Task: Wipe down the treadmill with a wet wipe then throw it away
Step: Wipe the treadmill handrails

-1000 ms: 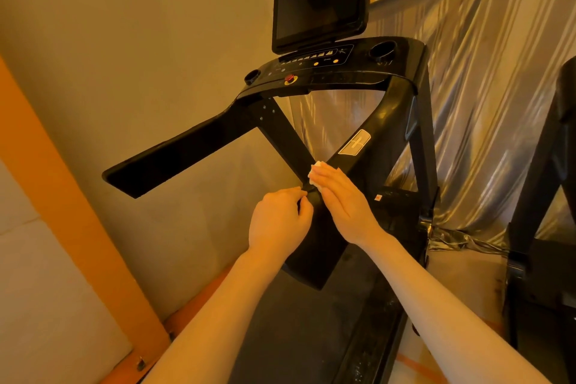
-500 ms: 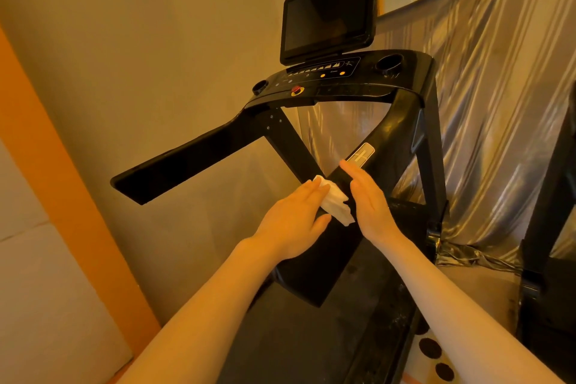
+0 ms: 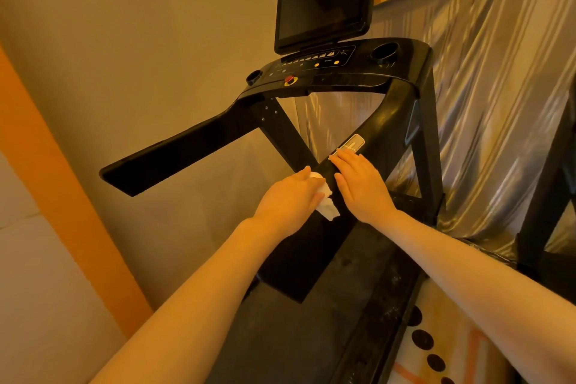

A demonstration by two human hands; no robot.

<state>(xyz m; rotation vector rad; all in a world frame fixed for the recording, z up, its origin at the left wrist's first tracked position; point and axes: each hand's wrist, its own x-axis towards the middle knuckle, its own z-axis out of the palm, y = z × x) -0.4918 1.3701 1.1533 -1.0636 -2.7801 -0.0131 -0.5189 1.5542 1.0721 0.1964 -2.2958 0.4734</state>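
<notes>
A black treadmill [image 3: 327,72] with a dark screen [image 3: 321,0] stands in front of me. My left hand [image 3: 290,199] holds a crumpled white wet wipe [image 3: 327,210] between fingers and thumb, against the lower part of the right handrail [image 3: 389,121]. One corner of the wipe hangs out below the thumb. Just to its right, my right hand [image 3: 361,184] rests flat on the same rail. Its straight fingers reach the silver sensor plate [image 3: 353,145].
The left handrail [image 3: 174,153] juts toward me at the left, and the belt [image 3: 311,337] runs below my arms. A silver curtain [image 3: 483,103] hangs behind. Another black machine frame [image 3: 548,196] stands at the right edge. A beige wall with an orange stripe [image 3: 62,196] lies left.
The wipe passed from under my right hand to my left hand. My right hand slid up the rail to the sensor plate. My left hand now lies flatter over the wipe.
</notes>
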